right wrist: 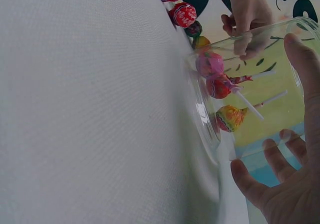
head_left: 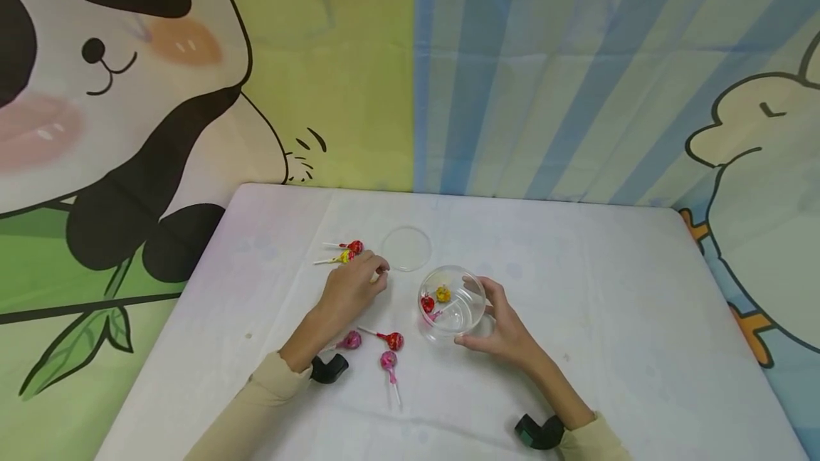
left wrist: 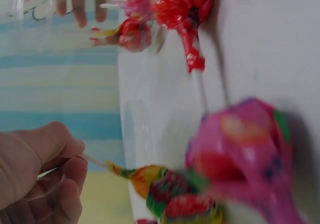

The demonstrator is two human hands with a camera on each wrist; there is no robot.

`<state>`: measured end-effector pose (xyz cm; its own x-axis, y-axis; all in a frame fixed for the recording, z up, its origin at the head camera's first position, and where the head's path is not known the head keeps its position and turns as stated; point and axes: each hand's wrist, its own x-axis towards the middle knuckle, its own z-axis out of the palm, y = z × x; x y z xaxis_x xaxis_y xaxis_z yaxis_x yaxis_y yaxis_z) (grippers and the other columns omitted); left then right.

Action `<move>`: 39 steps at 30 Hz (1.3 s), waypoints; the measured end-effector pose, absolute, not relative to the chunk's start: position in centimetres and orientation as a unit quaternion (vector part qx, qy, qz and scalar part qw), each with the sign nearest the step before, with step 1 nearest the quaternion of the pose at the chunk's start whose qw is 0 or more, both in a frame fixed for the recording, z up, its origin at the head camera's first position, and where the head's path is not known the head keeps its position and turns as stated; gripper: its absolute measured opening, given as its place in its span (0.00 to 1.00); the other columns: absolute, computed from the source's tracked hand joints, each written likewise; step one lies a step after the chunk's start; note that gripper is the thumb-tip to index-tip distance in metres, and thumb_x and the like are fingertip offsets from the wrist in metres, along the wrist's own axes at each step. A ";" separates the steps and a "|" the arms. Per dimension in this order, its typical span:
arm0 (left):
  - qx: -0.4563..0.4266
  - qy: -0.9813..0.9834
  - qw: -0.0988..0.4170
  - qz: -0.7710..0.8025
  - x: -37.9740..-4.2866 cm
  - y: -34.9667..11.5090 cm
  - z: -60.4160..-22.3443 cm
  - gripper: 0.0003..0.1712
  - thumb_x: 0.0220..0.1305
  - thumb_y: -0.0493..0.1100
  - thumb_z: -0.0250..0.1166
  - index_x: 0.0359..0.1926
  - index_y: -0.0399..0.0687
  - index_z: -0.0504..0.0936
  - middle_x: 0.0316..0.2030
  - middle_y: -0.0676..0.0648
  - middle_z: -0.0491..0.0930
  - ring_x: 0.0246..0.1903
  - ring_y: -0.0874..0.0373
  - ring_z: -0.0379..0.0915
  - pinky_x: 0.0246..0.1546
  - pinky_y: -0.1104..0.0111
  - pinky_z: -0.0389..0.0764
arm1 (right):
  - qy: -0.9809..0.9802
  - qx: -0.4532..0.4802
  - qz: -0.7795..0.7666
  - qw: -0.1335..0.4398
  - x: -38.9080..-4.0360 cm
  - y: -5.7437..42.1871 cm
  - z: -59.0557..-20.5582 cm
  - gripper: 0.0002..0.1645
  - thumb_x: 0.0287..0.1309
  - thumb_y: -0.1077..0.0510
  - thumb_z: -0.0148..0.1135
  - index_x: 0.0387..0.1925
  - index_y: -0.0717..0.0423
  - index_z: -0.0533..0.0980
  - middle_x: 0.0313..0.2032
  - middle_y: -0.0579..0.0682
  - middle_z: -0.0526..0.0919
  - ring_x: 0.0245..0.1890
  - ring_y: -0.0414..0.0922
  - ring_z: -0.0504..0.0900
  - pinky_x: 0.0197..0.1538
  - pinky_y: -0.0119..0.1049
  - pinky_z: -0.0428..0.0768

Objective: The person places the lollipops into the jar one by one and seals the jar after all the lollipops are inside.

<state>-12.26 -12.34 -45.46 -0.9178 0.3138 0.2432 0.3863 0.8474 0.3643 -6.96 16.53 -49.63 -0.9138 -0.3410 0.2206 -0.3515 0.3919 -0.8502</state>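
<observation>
My left hand (head_left: 352, 287) pinches the white stick of a yellow-orange lollipop (left wrist: 146, 177) between thumb and forefinger. Its head hangs down near the table, hidden under the hand in the head view. Beside it lie a yellow lollipop with red and green (head_left: 344, 257) and a red lollipop (head_left: 354, 245). My right hand (head_left: 502, 326) grips the side of a clear round tub (head_left: 464, 319), thumb on one side and fingers on the other. Inside the tub are a yellow lollipop (right wrist: 230, 118), a red lollipop (right wrist: 218, 87) and a pink lollipop (right wrist: 209, 64).
A clear round lid (head_left: 406, 228) lies flat behind the tub. Near my left forearm lie another red lollipop (head_left: 393, 341), a pink lollipop (head_left: 389, 360) and a purplish-pink lollipop (head_left: 351, 340). The white-covered table (head_left: 608, 304) meets printed cloth walls (head_left: 359, 91) at its back.
</observation>
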 end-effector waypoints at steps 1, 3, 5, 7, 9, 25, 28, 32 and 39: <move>-0.178 -0.957 0.089 -0.211 -12.0 -12.9 -45.2 0.05 0.57 0.38 0.69 0.36 0.47 0.84 0.31 0.51 0.81 0.21 0.64 0.66 0.19 0.76 0.68 | -0.833 0.208 0.512 0.005 -7.0 16.5 -49.6 0.59 0.37 0.58 0.80 0.67 0.58 0.54 0.66 0.57 0.69 0.65 0.60 0.68 0.54 0.60 0.78; -0.165 -0.958 0.088 -0.218 -11.5 -14.0 -44.7 0.05 0.57 0.37 0.69 0.35 0.46 0.83 0.31 0.50 0.82 0.21 0.64 0.66 0.19 0.75 0.67 | -0.833 0.210 0.513 0.005 -7.1 16.6 -49.6 0.59 0.37 0.58 0.80 0.67 0.59 0.54 0.66 0.57 0.69 0.65 0.60 0.68 0.54 0.60 0.78; -0.153 -0.960 0.082 -0.222 -10.9 -15.2 -44.5 0.05 0.56 0.37 0.69 0.34 0.46 0.82 0.30 0.50 0.82 0.21 0.63 0.67 0.20 0.75 0.68 | -0.833 0.210 0.513 0.004 -7.1 16.6 -49.6 0.59 0.36 0.58 0.80 0.67 0.60 0.54 0.66 0.57 0.69 0.65 0.60 0.68 0.54 0.60 0.78; -0.138 -0.962 0.069 -0.225 -10.4 -16.4 -44.6 0.04 0.56 0.36 0.69 0.33 0.46 0.81 0.29 0.50 0.82 0.23 0.63 0.68 0.21 0.75 0.69 | -0.833 0.209 0.513 0.006 -7.2 16.6 -49.6 0.59 0.36 0.59 0.80 0.67 0.59 0.54 0.66 0.57 0.69 0.65 0.59 0.68 0.54 0.59 0.78; -0.123 -0.963 0.051 -0.234 -9.9 -17.3 -44.7 0.03 0.56 0.36 0.69 0.32 0.45 0.82 0.28 0.51 0.82 0.24 0.63 0.70 0.23 0.75 0.71 | -0.834 0.210 0.510 0.009 -7.1 16.6 -49.6 0.59 0.36 0.58 0.80 0.67 0.58 0.54 0.66 0.57 0.70 0.65 0.59 0.68 0.54 0.59 0.78; -0.058 -0.931 -0.016 -0.360 -10.2 -19.9 -47.4 0.04 0.59 0.39 0.68 0.35 0.45 0.86 0.30 0.49 0.86 0.30 0.60 0.80 0.29 0.75 0.78 | -0.836 0.199 0.511 -0.006 -7.0 16.6 -49.3 0.59 0.37 0.57 0.80 0.67 0.59 0.54 0.67 0.57 0.69 0.67 0.59 0.67 0.56 0.60 0.77; -0.041 -0.928 -0.034 -0.368 -10.3 -20.0 -47.5 0.05 0.59 0.40 0.68 0.36 0.46 0.86 0.31 0.49 0.87 0.32 0.59 0.82 0.31 0.75 0.79 | -0.838 0.198 0.508 -0.009 -7.0 16.6 -49.4 0.59 0.37 0.57 0.80 0.67 0.61 0.54 0.66 0.58 0.69 0.66 0.61 0.66 0.56 0.61 0.76; -0.035 -0.921 -0.037 -0.386 -10.5 -20.0 -47.7 0.05 0.59 0.40 0.69 0.37 0.45 0.87 0.33 0.47 0.87 0.33 0.58 0.83 0.31 0.75 0.80 | -0.840 0.197 0.506 -0.004 -7.0 16.6 -49.5 0.59 0.37 0.57 0.80 0.67 0.61 0.54 0.66 0.58 0.69 0.66 0.61 0.67 0.55 0.61 0.77; -0.035 -0.908 -0.032 -0.416 -10.8 -20.0 -47.9 0.06 0.58 0.43 0.70 0.36 0.47 0.87 0.33 0.47 0.88 0.31 0.63 0.82 0.30 0.75 0.79 | -0.836 0.197 0.513 -0.006 -7.0 16.5 -49.6 0.59 0.37 0.57 0.80 0.67 0.59 0.54 0.67 0.58 0.69 0.66 0.60 0.67 0.55 0.61 0.77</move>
<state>-10.80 -19.99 -47.92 -0.9955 0.0896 -0.0294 0.0362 0.6519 0.7574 -6.98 16.54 -49.56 -0.9227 -0.3345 0.1918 -0.3226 0.3973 -0.8591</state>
